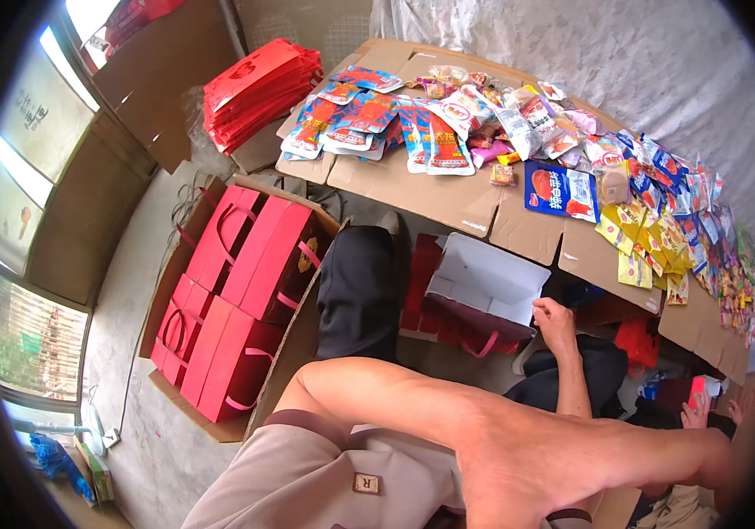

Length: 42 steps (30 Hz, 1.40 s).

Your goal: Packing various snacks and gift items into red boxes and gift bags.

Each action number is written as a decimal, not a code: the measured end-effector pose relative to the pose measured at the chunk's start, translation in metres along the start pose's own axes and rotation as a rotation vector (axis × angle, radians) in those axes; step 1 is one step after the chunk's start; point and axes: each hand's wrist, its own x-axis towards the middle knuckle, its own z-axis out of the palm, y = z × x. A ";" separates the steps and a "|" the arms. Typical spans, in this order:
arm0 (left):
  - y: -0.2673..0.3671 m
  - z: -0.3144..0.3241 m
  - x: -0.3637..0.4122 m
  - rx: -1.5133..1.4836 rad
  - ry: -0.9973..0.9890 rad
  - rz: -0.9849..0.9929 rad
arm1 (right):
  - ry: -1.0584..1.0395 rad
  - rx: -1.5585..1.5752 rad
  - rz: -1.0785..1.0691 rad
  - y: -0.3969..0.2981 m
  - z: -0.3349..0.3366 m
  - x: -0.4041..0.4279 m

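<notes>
Between my dark-trousered legs stands an open red gift box with a white inside and a pink ribbon handle. My right hand grips its right corner at the rim, between thumb and fingers. My left arm crosses in front of my body towards the right, above my right forearm. The left hand itself is out of view at the dark right rim. Ahead, snack packets cover flattened cardboard on a table: red-blue pouches, a blue pouch, yellow packets and small wrapped sweets.
To my left, a cardboard carton holds several closed red gift boxes. A stack of red bags stands beyond it. At the right, another person's hands are at a small red box. A cable runs along the floor.
</notes>
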 end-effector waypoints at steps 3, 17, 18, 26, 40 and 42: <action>0.001 -0.006 -0.002 0.006 0.042 0.005 | -0.005 0.003 -0.006 0.003 0.002 -0.001; 0.047 0.003 0.038 -0.089 0.506 0.013 | -0.166 0.011 0.181 -0.023 -0.007 -0.008; 0.044 0.002 0.043 -0.096 0.475 0.027 | -0.152 -0.157 0.057 -0.023 -0.005 -0.006; 0.041 0.003 0.067 -0.117 0.447 0.048 | -0.072 -0.134 -0.043 -0.005 -0.010 0.008; 0.003 -0.097 0.006 0.358 0.929 0.062 | 0.082 -0.001 -0.089 -0.005 -0.002 -0.012; 0.011 -0.142 -0.039 0.322 1.116 -0.041 | 0.093 -0.023 -0.068 -0.011 -0.008 -0.014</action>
